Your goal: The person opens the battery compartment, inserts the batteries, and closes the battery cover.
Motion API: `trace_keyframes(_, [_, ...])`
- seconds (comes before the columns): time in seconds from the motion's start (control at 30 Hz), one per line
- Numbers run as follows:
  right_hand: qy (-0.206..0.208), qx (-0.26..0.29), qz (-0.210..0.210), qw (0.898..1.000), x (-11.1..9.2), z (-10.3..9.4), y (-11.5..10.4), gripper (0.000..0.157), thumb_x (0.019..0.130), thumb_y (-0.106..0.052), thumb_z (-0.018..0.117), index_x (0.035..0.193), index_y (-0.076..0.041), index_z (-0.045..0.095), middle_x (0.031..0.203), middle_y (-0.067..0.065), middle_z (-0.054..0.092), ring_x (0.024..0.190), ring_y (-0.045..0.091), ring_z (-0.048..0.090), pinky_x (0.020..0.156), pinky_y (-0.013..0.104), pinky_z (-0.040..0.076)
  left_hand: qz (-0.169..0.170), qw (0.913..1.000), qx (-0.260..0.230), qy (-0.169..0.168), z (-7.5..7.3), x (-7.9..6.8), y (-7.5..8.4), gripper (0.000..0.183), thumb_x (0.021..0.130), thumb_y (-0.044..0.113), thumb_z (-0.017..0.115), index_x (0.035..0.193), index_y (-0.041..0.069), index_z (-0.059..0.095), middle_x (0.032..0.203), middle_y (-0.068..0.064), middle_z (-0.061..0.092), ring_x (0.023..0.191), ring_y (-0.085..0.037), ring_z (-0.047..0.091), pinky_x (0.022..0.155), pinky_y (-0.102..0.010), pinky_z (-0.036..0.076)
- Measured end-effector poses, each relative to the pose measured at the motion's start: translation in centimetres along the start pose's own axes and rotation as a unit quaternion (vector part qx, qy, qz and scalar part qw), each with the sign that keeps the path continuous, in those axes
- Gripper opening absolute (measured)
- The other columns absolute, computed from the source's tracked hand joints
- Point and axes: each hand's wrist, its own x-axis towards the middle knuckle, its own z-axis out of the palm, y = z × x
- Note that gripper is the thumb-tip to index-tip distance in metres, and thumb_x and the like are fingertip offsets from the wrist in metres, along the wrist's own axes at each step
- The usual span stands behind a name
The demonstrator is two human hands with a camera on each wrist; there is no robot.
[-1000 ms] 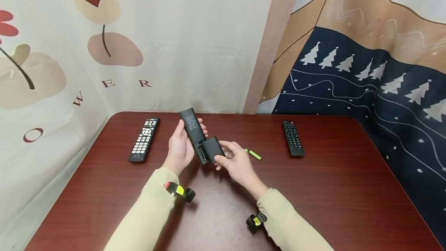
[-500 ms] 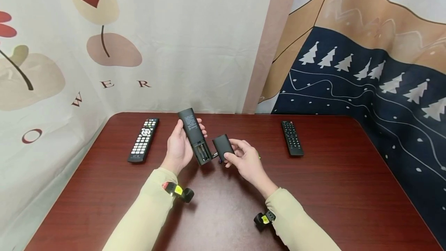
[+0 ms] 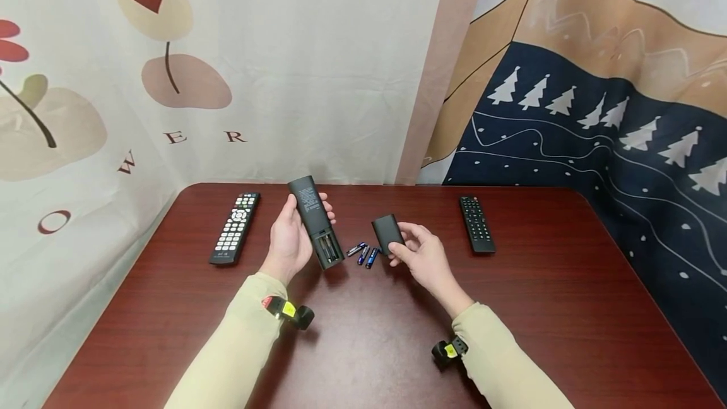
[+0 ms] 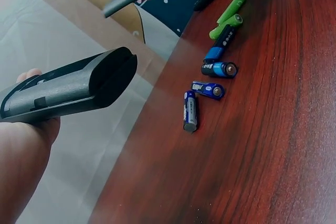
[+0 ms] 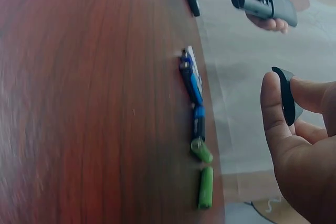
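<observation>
My left hand (image 3: 287, 242) grips a black remote control (image 3: 309, 207), its back turned up and its battery compartment (image 3: 327, 247) uncovered at the near end. Between thumb and fingers, my right hand (image 3: 426, 259) pinches the black battery cover (image 3: 389, 233), held apart from the remote on its right. Several blue batteries (image 4: 207, 88) lie on the table below and between the hands. Two green batteries (image 5: 206, 187) lie beyond them in the row; the right hand and cover hide these in the head view.
On the brown table (image 3: 363, 346), a black remote with white buttons (image 3: 234, 228) lies at the left. Another black remote (image 3: 477, 226) lies at the right. Printed curtains (image 3: 318, 68) hang behind the table's far edge.
The cover has come away from the remote and moved right in my right hand, bringing the blue batteries into sight. My left hand keeps the remote nearly still.
</observation>
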Motion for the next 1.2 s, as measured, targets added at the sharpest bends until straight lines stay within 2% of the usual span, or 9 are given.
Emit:
trace_keyframes(0.17, [0.009,-0.017,0.016,1.000,0.4,-1.2,0.5,0.045,0.094,0.006,0.069,0.137,0.010,0.056,0.115,0.027,0.058,0.069,0.015,0.069,0.072,0.044,0.063,-0.001,1.0000,0.008,0.005,-0.1,-0.1,0.1,0.057,0.112,0.049,0.018,0.139,0.006,0.045,0.116,-0.004,0.057,0.108,-0.017,0.058,0.101,-0.031,0.049])
trace_keyframes(0.37, [0.022,-0.025,0.027,0.999,0.7,-2.7,1.1,0.045,0.094,0.006,0.068,0.137,0.011,0.055,0.113,0.027,0.060,0.067,0.009,0.068,0.073,0.044,0.062,-0.004,0.9999,0.009,0.008,-0.1,-0.2,0.3,0.057,0.112,0.049,0.018,0.139,0.006,0.045,0.117,-0.004,0.056,0.109,-0.017,0.058,0.101,-0.031,0.049])
trace_keyframes(0.67, [0.048,-0.031,0.051,0.997,0.8,-4.7,1.7,0.044,0.094,0.007,0.067,0.136,0.014,0.055,0.111,0.027,0.060,0.066,0.007,0.068,0.067,0.028,0.062,-0.006,0.9999,0.011,0.004,0.0,-0.2,0.3,0.057,0.112,0.049,0.019,0.139,0.006,0.044,0.116,-0.004,0.057,0.107,-0.016,0.059,0.102,-0.031,0.050])
trace_keyframes(0.9, [0.076,-0.068,0.086,0.991,0.8,-5.8,2.0,0.043,0.095,0.004,0.067,0.136,0.013,0.055,0.111,0.027,0.059,0.068,0.015,0.073,0.068,0.033,0.063,-0.005,0.9999,0.013,0.003,0.1,0.0,0.2,0.058,0.112,0.050,0.018,0.139,0.006,0.045,0.113,-0.003,0.059,0.105,-0.016,0.060,0.102,-0.032,0.049])
trace_keyframes(1.2, [0.087,-0.100,0.120,0.984,0.5,-6.7,2.2,0.043,0.097,-0.001,0.067,0.136,0.011,0.054,0.111,0.026,0.059,0.065,0.014,0.072,0.068,0.031,0.063,-0.014,0.9997,0.019,-0.006,0.0,0.4,0.1,0.058,0.112,0.049,0.018,0.140,0.006,0.045,0.115,-0.004,0.057,0.106,-0.016,0.059,0.108,-0.035,0.046])
